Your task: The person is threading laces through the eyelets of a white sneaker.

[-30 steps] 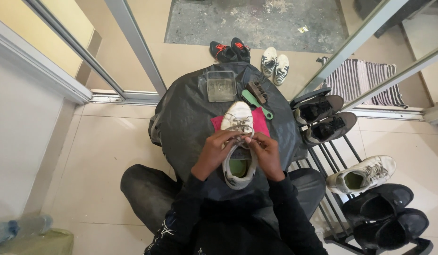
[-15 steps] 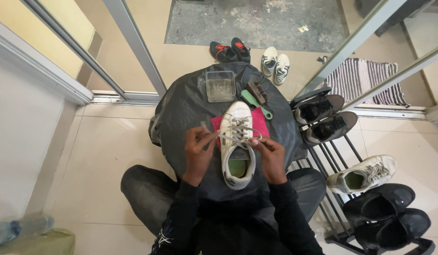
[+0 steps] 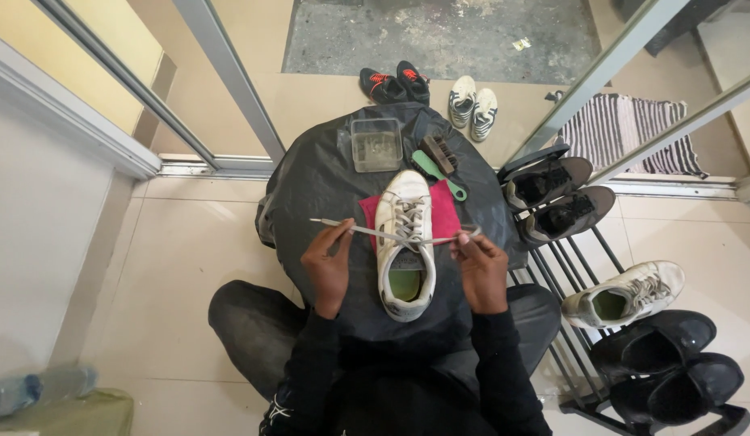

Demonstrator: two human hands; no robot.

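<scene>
Head view: both hands pinch the lace ends

I see my left hand and right hand each closed on an end of the lace, drawn taut to either side across the white shoe. That shoe lies toe-away on a pink cloth, on a black sheet over my lap. Beyond the toe sit a clear tub, a green brush and a brown brush. A shoe rack stands right.
</scene>
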